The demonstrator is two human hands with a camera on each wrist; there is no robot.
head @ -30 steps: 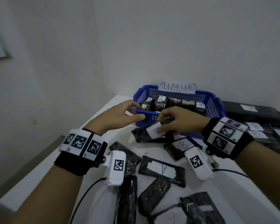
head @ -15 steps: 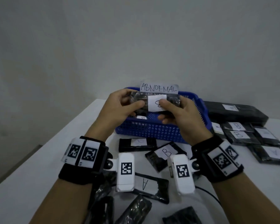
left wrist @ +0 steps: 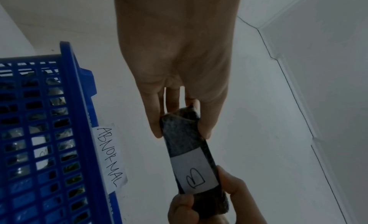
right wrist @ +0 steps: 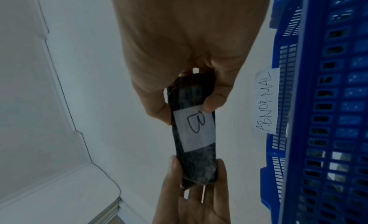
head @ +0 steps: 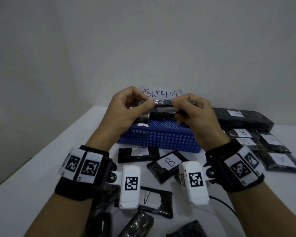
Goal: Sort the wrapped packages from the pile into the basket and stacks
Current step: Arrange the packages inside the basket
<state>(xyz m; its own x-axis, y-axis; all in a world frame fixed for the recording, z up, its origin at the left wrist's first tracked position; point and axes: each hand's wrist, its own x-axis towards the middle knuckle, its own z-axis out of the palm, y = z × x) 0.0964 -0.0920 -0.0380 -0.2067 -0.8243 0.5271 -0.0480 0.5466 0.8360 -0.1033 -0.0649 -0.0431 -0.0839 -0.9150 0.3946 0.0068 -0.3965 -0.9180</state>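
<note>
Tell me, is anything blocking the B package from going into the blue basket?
Nothing visible does. Both hands, left hand and right hand, hold the B package above the open-topped blue basket; packages already inside lie low.

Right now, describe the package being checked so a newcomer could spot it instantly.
Find the blue basket tagged ABNORMAL at the table's back. Just above it, the left hand and right hand pinch opposite ends of a black wrapped package labelled B, the only one off the table.
</note>
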